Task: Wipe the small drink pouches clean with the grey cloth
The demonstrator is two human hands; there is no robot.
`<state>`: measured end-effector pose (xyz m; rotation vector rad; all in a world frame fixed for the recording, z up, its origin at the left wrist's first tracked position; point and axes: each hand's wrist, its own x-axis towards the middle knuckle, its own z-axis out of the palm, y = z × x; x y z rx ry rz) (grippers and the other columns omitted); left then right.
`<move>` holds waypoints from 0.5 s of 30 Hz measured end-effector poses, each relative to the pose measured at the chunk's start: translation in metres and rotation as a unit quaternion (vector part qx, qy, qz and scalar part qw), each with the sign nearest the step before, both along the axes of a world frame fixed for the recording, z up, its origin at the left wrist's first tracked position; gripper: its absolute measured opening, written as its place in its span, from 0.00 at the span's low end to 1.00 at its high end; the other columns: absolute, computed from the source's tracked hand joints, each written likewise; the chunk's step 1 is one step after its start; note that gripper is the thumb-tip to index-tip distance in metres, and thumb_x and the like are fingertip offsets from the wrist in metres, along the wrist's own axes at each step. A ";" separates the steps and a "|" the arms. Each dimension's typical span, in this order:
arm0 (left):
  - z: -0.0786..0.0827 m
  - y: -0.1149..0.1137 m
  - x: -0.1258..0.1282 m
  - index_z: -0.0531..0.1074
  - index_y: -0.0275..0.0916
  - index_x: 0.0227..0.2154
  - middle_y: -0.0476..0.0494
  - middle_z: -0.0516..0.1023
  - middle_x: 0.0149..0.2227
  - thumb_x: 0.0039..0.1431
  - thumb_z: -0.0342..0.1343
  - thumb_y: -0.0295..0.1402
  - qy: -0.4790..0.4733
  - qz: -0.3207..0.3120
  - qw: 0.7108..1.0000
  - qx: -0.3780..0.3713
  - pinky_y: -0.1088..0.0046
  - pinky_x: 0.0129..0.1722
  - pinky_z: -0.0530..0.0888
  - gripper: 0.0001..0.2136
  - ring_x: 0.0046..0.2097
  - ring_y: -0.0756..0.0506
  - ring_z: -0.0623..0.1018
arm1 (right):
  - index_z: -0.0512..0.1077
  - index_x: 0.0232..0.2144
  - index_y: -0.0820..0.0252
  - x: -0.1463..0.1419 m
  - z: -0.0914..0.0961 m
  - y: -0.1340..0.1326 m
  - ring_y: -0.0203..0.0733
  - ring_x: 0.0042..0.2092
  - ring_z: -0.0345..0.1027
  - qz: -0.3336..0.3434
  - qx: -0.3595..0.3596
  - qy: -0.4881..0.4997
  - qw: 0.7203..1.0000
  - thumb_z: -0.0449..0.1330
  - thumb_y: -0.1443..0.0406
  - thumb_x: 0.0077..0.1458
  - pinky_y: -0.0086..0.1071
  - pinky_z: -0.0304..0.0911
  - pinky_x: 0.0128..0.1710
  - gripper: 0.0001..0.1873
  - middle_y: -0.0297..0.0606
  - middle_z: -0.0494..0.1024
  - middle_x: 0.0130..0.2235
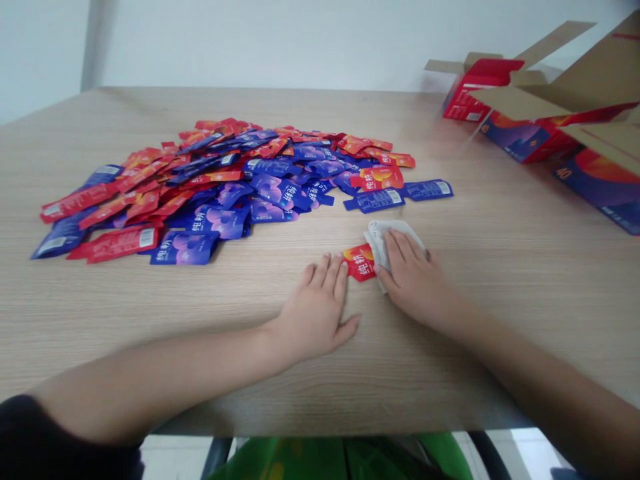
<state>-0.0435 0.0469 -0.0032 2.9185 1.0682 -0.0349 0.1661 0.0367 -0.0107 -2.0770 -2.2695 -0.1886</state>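
One small flat sachet [358,262] lies apart from the sachet pile [240,183], on the near side of that pile's right-hand part. It is red, with an orange-yellow patch along its far edge and large white characters printed across the face, which is turned up. It rests flat, and only its middle stretch shows clearly; both ends are partly hidden.

A white cloth [379,248], slightly greyish and folded into a pad with layered edges, overlaps the sachet's right end. It too sits on the near side of the pile's right-hand part, its far edge nearer the pile than the sachet is.
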 end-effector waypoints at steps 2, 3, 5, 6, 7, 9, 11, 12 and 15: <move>0.001 0.000 0.000 0.52 0.19 0.66 0.21 0.50 0.68 0.64 0.43 0.49 0.003 0.002 1.000 -0.004 0.49 0.63 0.58 0.38 0.69 0.26 0.54 | 0.54 0.66 0.76 0.006 0.001 0.004 0.58 0.67 0.51 -0.019 -0.008 0.003 1.000 0.39 0.57 0.66 0.59 0.54 0.58 0.34 0.59 0.56 0.68; 0.001 0.000 0.000 0.52 0.19 0.66 0.21 0.50 0.68 0.64 0.43 0.49 0.004 0.003 1.000 -0.005 0.49 0.63 0.58 0.38 0.69 0.27 0.54 | 0.54 0.65 0.76 0.007 0.001 0.006 0.59 0.66 0.51 -0.023 -0.011 0.004 1.000 0.39 0.58 0.66 0.60 0.54 0.58 0.34 0.59 0.56 0.67; 0.001 0.000 0.001 0.52 0.19 0.66 0.21 0.50 0.69 0.64 0.43 0.49 0.005 0.003 1.000 -0.006 0.49 0.63 0.58 0.38 0.69 0.27 0.54 | 0.55 0.65 0.76 0.004 0.001 0.006 0.60 0.66 0.52 -0.019 -0.011 0.002 1.000 0.40 0.58 0.65 0.59 0.54 0.57 0.33 0.60 0.57 0.67; 0.002 0.000 0.001 0.52 0.20 0.66 0.21 0.50 0.69 0.64 0.43 0.49 0.005 0.003 1.000 -0.006 0.49 0.63 0.58 0.38 0.69 0.27 0.54 | 0.55 0.65 0.76 0.001 0.000 0.006 0.60 0.66 0.52 -0.011 -0.009 0.001 1.000 0.41 0.58 0.65 0.59 0.54 0.57 0.33 0.60 0.57 0.67; 0.002 0.000 0.000 0.52 0.20 0.66 0.21 0.50 0.69 0.64 0.43 0.49 0.004 0.003 1.000 -0.006 0.49 0.63 0.58 0.38 0.69 0.27 0.54 | 0.55 0.65 0.76 -0.004 0.000 0.005 0.60 0.66 0.51 -0.001 -0.004 -0.002 1.000 0.41 0.58 0.65 0.59 0.54 0.57 0.33 0.59 0.57 0.67; 0.002 -0.001 0.000 0.53 0.19 0.65 0.20 0.51 0.68 0.64 0.43 0.49 0.001 0.002 1.000 -0.006 0.48 0.63 0.58 0.38 0.69 0.27 0.55 | 0.56 0.64 0.75 -0.016 -0.001 0.000 0.60 0.66 0.50 0.033 0.009 -0.005 0.999 0.42 0.59 0.65 0.59 0.52 0.58 0.32 0.59 0.58 0.67; 0.003 0.000 0.000 0.56 0.18 0.64 0.19 0.54 0.67 0.64 0.43 0.48 -0.001 0.000 1.000 -0.006 0.48 0.63 0.58 0.37 0.68 0.26 0.55 | 0.57 0.65 0.73 -0.028 -0.001 -0.005 0.59 0.66 0.50 0.081 0.018 -0.003 0.997 0.42 0.59 0.65 0.59 0.50 0.58 0.32 0.57 0.58 0.67; 0.003 0.000 0.001 0.58 0.18 0.63 0.19 0.56 0.66 0.64 0.43 0.48 -0.002 -0.001 1.000 -0.005 0.48 0.63 0.58 0.36 0.68 0.26 0.55 | 0.56 0.65 0.73 -0.034 -0.001 -0.008 0.59 0.66 0.49 0.101 0.019 0.000 0.995 0.43 0.60 0.65 0.59 0.49 0.58 0.31 0.56 0.57 0.68; 0.004 0.000 0.001 0.63 0.18 0.59 0.19 0.60 0.64 0.63 0.44 0.47 -0.005 -0.002 1.000 -0.001 0.49 0.63 0.58 0.33 0.68 0.26 0.56 | 0.55 0.66 0.72 -0.044 -0.001 -0.013 0.57 0.66 0.48 0.122 0.018 0.011 0.992 0.43 0.61 0.65 0.59 0.49 0.58 0.31 0.54 0.55 0.69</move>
